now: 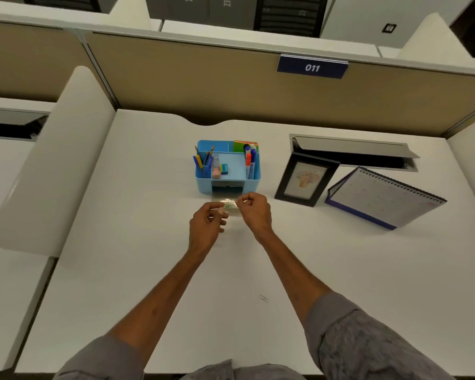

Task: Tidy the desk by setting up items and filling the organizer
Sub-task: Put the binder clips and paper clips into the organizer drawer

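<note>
Across the whole lower view spreads the white worktop, closed at the back by a tan partition that carries a blue number plate reading 011. At the rear right of the worktop a grey cable hatch stands with its lid raised. Just in front of it a spiral-bound desk calendar stands propped up with its page facing the person. To its left, close beside it, is a black picture frame, upright and leaning back.

Near the middle of the worktop, well left of the frame, sits the light blue organizer. Its left compartment holds pencils and pens, its right one holds markers, and coloured sticky notes stand at the rear right. A pink eraser lies in the shallow middle tray, and the slot low in the front stands open.

Both bare forearms reach out from grey sleeves to meet just in front of that slot. The left hand and the right hand share a small clear container with something green inside; whether it is a drawer or a packet cannot be told. The left fingers pinch its left edge and the right fingers pinch its right edge, the other fingers curled in.

Nearer the person, well apart from everything else, a single paper clip lies flat on the worktop.
</note>
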`<state>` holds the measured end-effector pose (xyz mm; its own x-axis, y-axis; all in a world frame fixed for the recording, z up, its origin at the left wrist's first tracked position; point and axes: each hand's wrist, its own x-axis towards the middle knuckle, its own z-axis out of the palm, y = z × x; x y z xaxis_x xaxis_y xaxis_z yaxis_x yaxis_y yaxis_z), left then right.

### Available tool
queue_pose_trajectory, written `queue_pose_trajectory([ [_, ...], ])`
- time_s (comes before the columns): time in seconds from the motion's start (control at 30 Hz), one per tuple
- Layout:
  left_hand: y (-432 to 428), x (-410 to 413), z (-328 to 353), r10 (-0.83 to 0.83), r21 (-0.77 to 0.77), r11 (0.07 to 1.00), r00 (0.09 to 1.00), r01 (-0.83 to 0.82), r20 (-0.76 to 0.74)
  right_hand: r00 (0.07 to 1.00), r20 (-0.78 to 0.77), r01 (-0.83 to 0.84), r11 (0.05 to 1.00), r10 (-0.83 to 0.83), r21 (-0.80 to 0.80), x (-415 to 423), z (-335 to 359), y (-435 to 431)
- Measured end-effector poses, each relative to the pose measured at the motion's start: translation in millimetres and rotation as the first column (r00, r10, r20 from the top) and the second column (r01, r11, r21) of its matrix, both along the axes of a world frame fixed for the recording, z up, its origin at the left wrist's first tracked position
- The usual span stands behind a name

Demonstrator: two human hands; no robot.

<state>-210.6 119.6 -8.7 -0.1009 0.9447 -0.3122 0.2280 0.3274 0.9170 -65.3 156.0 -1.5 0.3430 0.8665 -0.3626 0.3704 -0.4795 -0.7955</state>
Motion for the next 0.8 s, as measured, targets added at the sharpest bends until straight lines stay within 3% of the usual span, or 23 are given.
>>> queue_pose_trajectory([
  [0.2,13,-31,-17,-0.021,-0.065,0.998,0.999,0.019,-0.044,0.977,0.191,-0.081,0.995,0.092,-0.063,-23,-3,29],
  [0.33,9,-39,-24,-0.031,-0.096,0.995,0.999,0.027,-0.042,0.979,0.139,-0.14,0.989,0.146,-0.053,-20,-8,27],
  [0.47,9,-38,-25,-0.03,-0.093,0.995,0.999,0.027,-0.037,0.993,0.091,-0.075,0.997,0.075,0.0,-6,-9,12],
  [0.57,3,-32,-26,-0.046,-0.086,0.995,0.999,0.043,-0.026,0.994,0.104,-0.046,0.997,0.04,0.057,10,-12,-19],
  [0.8,-26,-9,-23,-0.178,-0.113,0.979,0.983,0.172,-0.041,0.945,0.276,-0.168,0.985,0.175,-0.048,57,-33,-152],
])
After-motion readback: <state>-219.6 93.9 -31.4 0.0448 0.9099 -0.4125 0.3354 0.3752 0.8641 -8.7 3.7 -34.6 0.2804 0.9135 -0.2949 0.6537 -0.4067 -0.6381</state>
